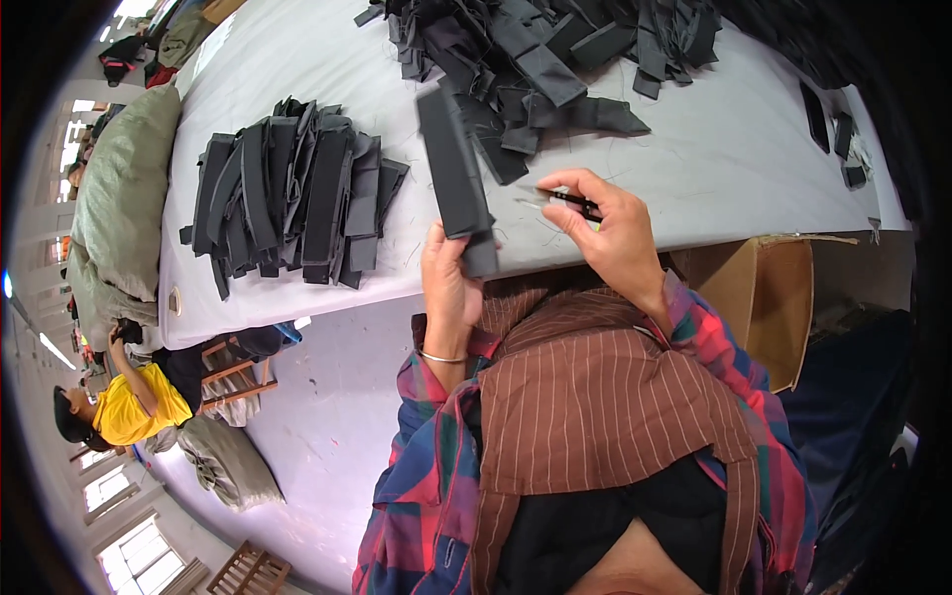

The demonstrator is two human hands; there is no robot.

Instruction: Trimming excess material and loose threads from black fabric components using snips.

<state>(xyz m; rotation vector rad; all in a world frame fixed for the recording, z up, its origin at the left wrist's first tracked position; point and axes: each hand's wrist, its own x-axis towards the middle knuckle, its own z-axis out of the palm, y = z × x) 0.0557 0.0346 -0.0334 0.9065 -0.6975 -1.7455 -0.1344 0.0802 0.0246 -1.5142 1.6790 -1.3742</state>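
Closest to the person is a brown striped apron over a plaid shirt, the sleeves running up to both hands at the near edge of the worktop [694,169]. The left hand [448,283], a thin bangle on its wrist, has its fingers clamped on the lower end of a dark grey fabric strip [454,169], which stands tilted up and away over the worktop's edge. Just beside it the right hand [613,233] pinches a small pair of black snips [567,199] between thumb and fingers, the metal tip pointing left toward the strip but not touching it. To the right, below the worktop's edge, sits an open cardboard box [764,297]. Farther out on the pale cloth, to the left, lies a neat stack of similar strips [293,188]; at the far side a looser heap of strips [545,50] sprawls. Down on the floor at the left, another person in a yellow shirt [124,402] sits beside stuffed sacks [119,198].
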